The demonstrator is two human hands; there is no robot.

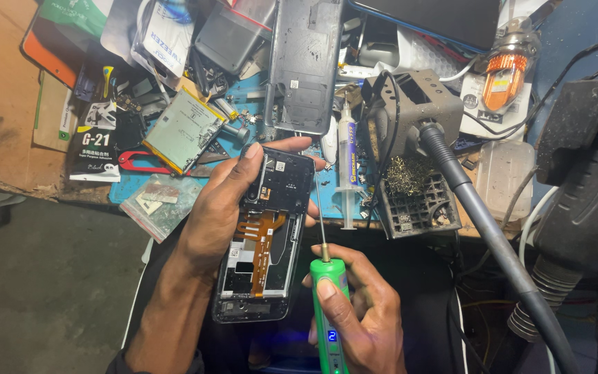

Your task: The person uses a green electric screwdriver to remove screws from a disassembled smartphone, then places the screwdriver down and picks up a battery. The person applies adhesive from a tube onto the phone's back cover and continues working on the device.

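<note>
My left hand (217,208) grips an opened black phone (266,239) by its left side, its back facing up with an orange flex cable (264,235) showing inside. My right hand (365,305) holds a green electric screwdriver (329,305) upright just to the right of the phone. Its thin metal bit (319,208) points up toward the phone's top right corner. A small blue light glows on the screwdriver's body.
The cluttered bench holds a phone back cover (306,62), a silver battery (181,130), a syringe tube (347,159), red-handled pliers (140,163), a soldering stand with brass wool (413,180) and a thick grey hose (479,221). A dark machine (590,173) stands at the right.
</note>
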